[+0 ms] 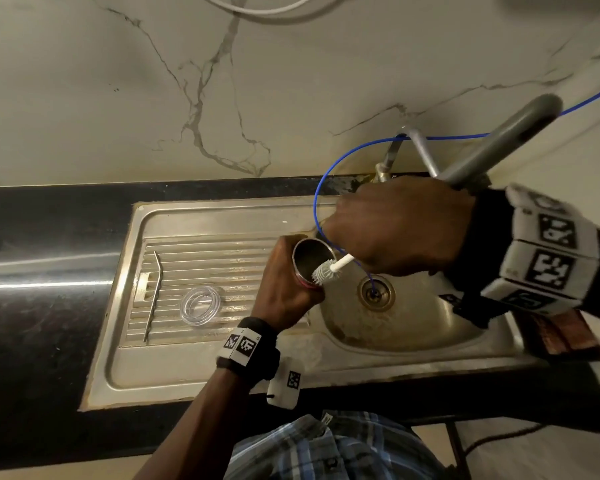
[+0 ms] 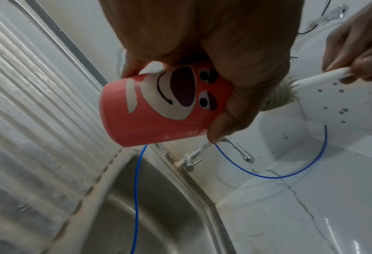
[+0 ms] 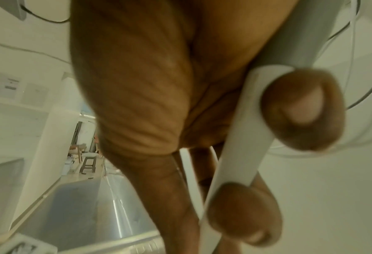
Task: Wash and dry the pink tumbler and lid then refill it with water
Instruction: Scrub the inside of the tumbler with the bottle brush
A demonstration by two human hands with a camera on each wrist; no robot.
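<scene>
1. The left hand (image 1: 284,289) grips the tumbler (image 2: 159,106), fingers curled round its pink body, holding it tilted over the sink's (image 1: 395,334) left rim, mouth toward the right hand.
2. The right hand (image 1: 395,226) grips the brush (image 1: 329,268) by its white handle; the bristle head sits at the tumbler's mouth.
3. The clear lid (image 1: 201,304) lies on the ribbed drainboard (image 1: 205,258), left of the sink.
4. A metal straw (image 1: 152,296) lies near the drainboard's left edge.
5. A blue tube (image 1: 326,181) runs into the drain.
</scene>
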